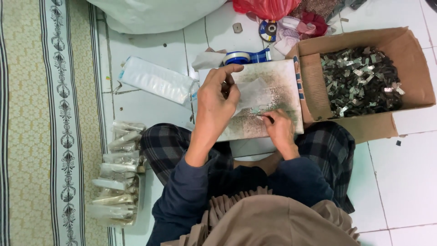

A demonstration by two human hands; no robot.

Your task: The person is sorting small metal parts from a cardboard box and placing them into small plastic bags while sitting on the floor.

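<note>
Bagging step: left hand [217, 102] pinches small clear bag [255, 93] open; right hand [278, 130] pinched on metal clips [256, 110], feeding them in.

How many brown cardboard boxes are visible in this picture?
1. The brown cardboard box stands on the white tiled floor, right of the white board, filled with small metal pieces.

Even, fairly bright indoor light falls from above, washing the white floor tiles [405, 182] nearly flat. Shadows are soft and short (darkest under the cardboard box [364, 77]). Small glints flash off the metal pieces [359, 82]. Focus is decent mid-frame; edges look slightly stretched and softer.
</note>
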